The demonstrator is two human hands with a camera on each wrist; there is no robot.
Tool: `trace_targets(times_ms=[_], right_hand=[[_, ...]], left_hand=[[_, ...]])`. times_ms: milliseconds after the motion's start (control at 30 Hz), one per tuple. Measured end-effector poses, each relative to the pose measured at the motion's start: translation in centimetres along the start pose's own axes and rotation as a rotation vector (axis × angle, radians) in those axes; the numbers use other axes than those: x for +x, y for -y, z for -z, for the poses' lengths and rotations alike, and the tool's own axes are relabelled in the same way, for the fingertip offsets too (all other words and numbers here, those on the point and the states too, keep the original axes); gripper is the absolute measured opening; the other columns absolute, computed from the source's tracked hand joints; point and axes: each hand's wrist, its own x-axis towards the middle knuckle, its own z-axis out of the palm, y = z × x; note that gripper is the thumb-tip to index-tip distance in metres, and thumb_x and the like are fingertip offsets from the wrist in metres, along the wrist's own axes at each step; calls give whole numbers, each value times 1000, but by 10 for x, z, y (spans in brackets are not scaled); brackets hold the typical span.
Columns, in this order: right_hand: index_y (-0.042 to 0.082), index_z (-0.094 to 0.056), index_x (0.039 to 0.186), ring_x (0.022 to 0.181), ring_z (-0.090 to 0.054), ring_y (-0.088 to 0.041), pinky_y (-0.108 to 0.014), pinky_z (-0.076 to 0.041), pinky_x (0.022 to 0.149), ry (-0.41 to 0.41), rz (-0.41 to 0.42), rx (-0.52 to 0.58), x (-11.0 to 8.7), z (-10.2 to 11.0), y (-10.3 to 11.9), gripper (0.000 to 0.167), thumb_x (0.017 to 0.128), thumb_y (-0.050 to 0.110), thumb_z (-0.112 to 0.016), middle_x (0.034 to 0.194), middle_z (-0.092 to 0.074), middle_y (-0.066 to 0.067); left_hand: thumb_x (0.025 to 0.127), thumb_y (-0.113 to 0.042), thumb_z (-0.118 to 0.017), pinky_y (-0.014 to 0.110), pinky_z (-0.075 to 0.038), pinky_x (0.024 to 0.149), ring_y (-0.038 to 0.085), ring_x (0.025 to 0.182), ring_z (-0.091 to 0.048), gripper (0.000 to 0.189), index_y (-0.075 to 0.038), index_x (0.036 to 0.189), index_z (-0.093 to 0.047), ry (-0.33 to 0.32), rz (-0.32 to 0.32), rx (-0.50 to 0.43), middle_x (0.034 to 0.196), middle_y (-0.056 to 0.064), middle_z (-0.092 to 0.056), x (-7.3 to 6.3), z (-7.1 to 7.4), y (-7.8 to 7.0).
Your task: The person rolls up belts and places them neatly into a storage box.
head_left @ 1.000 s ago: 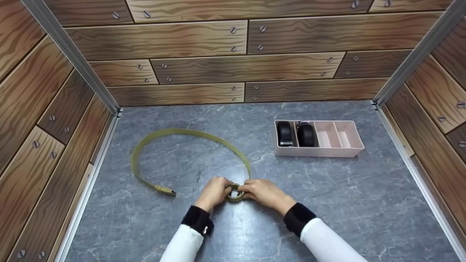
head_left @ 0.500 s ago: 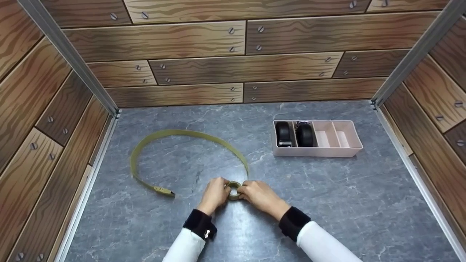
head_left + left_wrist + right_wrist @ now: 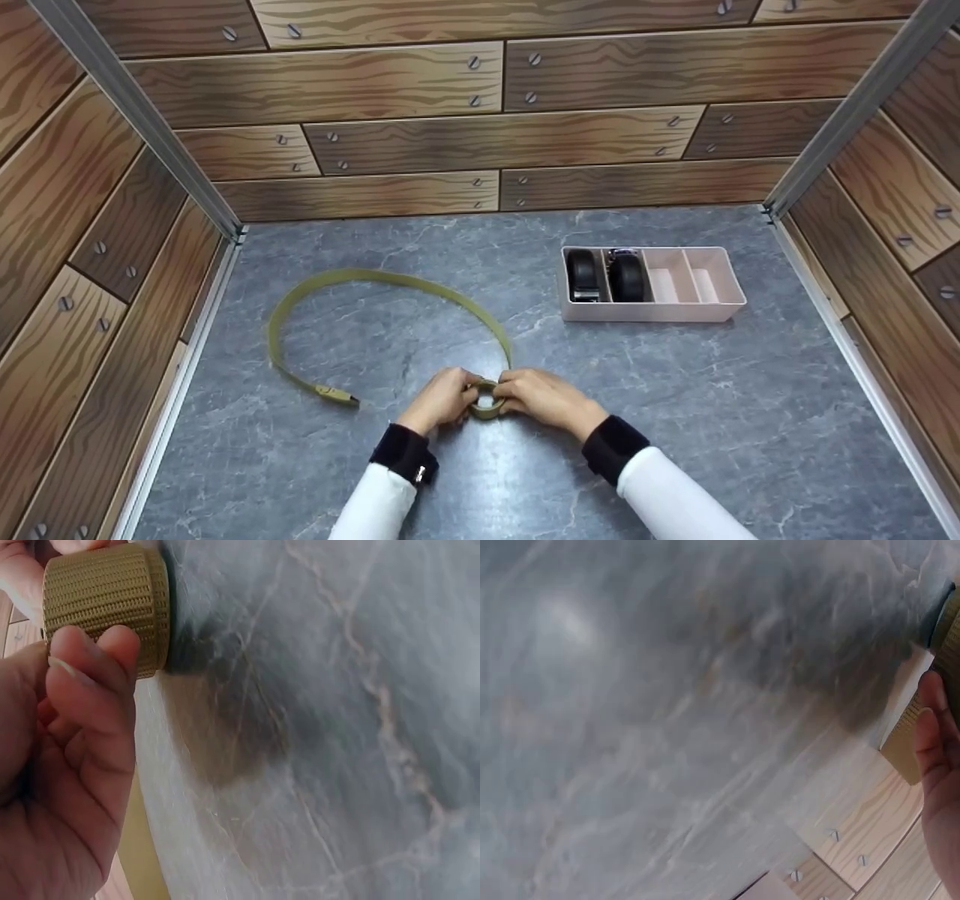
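An olive woven webbing belt (image 3: 390,277) lies on the grey marbled surface, its loose length curving in a wide loop to the left. At the loop's free end is a flat olive tip piece (image 3: 334,394) with a dark end. The other end is wound into a small upright coil (image 3: 487,413), its ribbed side filling the top left of the left wrist view. My left hand (image 3: 441,399) pinches the coil's left side, thumb and fingers at its rim. My right hand (image 3: 551,400) grips the right side, where the loose strap meets the coil.
A pale pink divided box (image 3: 652,312) stands at the back right. Two of its compartments each hold a rolled black belt (image 3: 627,279); the two at its right hold nothing. Wood-patterned panels (image 3: 405,142) with metal frame edges enclose the surface at the back and sides.
Both hands shift slightly left with the coil, then back right, keeping their hold on it. The loose strap and the pink box stay practically in place.
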Motion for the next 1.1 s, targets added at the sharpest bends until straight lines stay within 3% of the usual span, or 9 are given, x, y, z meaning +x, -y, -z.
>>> trace_targets(times_ms=[100,200,300,467,533,667,800,900,1100], right_hand=[[16,-69,86,66,-55,-10,-28,-48,59,-63,-33,-87,1,-6,6,12,86,28,-73,78,-56,6],[16,-69,78,58,-55,-15,-33,-45,51,-144,-124,-209,2,-13,16,18,83,32,-76,71,-56,3],[15,-69,73,53,-55,-20,-35,-43,46,-194,-213,-271,5,-18,26,22,82,34,-77,65,-57,0],[17,-71,82,59,-57,-19,-34,-46,49,-154,-197,-207,5,-15,26,16,85,32,-74,72,-57,1],[18,-73,94,65,-59,-16,-32,-48,54,-105,-164,-152,3,-11,21,13,87,30,-73,80,-58,3],[22,-73,114,74,-58,-11,-30,-50,63,-20,-125,-92,0,-2,11,27,89,30,-71,92,-58,6],[24,-74,107,70,-56,-10,-30,-49,60,-10,-88,-158,1,1,9,21,89,34,-70,89,-57,7],[22,-74,96,65,-53,-11,-29,-46,56,-29,-86,-202,2,-1,11,14,88,32,-71,84,-55,7],[18,-72,86,62,-55,-15,-31,-46,51,-127,-109,-279,3,-9,16,15,83,32,-76,77,-56,6]], left_hand=[[88,-6,-62,25,-44,48,8,47,-52,19,-8,98,-77,-126,33,52,73,1,-68,0,-4,-4],[84,-9,-66,28,-47,50,12,53,-57,12,-6,89,-76,-262,87,48,74,4,-69,0,-11,-8],[80,-10,-71,31,-50,55,17,59,-61,9,-6,87,-75,-346,122,39,76,6,-69,0,-17,-12],[80,-5,-72,32,-54,62,21,58,-65,14,-3,94,-75,-331,123,56,75,10,-70,0,-15,-13],[81,-4,-70,32,-54,64,21,60,-66,18,-4,98,-75,-283,111,78,79,10,-71,1,-12,-12],[83,-5,-69,31,-52,67,20,75,-65,25,-8,108,-75,-171,67,123,98,9,-73,3,-3,-6],[85,-4,-65,29,-49,64,16,72,-60,29,-10,113,-74,-89,26,107,103,7,-72,5,1,-2],[85,-4,-64,30,-50,62,16,69,-60,27,-10,110,-74,-109,15,106,99,7,-72,5,0,-2],[83,-9,-68,39,-53,64,28,74,-68,11,-6,92,-74,-269,27,182,85,10,-72,1,-12,-7]])
